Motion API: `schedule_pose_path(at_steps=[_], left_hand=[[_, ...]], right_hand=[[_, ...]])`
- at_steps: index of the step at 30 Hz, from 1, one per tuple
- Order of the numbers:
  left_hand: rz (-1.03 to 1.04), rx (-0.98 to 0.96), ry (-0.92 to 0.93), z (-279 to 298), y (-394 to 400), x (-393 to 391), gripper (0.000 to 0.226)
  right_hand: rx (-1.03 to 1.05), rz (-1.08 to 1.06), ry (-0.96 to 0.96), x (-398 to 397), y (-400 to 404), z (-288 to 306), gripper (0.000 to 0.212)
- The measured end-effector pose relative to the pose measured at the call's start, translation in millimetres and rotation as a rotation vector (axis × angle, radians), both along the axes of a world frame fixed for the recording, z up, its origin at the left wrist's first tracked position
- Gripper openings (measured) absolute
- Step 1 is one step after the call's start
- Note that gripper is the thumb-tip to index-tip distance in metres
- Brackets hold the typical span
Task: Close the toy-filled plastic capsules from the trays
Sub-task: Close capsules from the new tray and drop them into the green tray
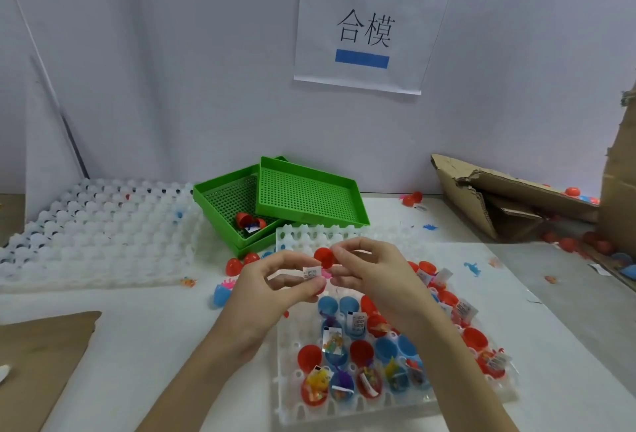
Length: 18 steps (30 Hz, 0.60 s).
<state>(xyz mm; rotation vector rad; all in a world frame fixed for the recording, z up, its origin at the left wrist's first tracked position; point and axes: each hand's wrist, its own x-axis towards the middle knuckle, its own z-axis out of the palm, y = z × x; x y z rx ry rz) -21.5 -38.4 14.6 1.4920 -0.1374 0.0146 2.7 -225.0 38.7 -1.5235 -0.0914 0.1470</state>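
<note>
Your left hand [275, 288], raised above the clear dimpled tray [389, 411], curls its fingers to pinch a small folded paper slip [311, 273], while your right hand [370, 271] beside it pinches a smooth, round red capsule half [324, 257] at its fingertips.

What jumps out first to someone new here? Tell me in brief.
The two hands, left and right, meet mid-frame, pinching a red capsule above the white tray of red and blue toy-filled capsules. Behind them sit stacked green trays, and a paper sign hangs on the wall.
</note>
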Motion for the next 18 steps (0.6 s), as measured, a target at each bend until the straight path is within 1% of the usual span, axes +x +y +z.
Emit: schedule_pose_path(at_steps=[3, 6, 9, 14, 16, 18], left_hand=[[-0.001, -0.16, 0.1, 0.3, 1.7, 1.6, 0.031], [-0.038, -0.255, 0.148, 1.3, 4.3, 2.8, 0.029], [-0.045, -0.349, 0.2, 4.2, 5.7, 3.0, 0.032], [-0.017, -0.404, 0.213, 5.6, 9.4, 4.5, 0.042], [-0.014, -0.406, 0.217, 5.3, 10.2, 4.4, 0.042], [0.008, -0.367, 0.205, 4.8, 10.4, 4.2, 0.043]], right_hand=[[0.126, 0.06, 0.004, -0.8, -0.9, -0.5, 0.022], [0.161, 0.128, -0.02, -2.4, 3.1, -1.9, 0.022], [0.17, 0.126, -0.036, -3.6, 7.1, -3.1, 0.021], [0.221, 0.175, -0.021, -3.6, 6.0, -2.0, 0.027], [0.224, 0.197, -0.021, -4.4, 6.4, -2.0, 0.026], [0.187, 0.201, -0.046, -5.9, 7.9, -2.6, 0.022]])
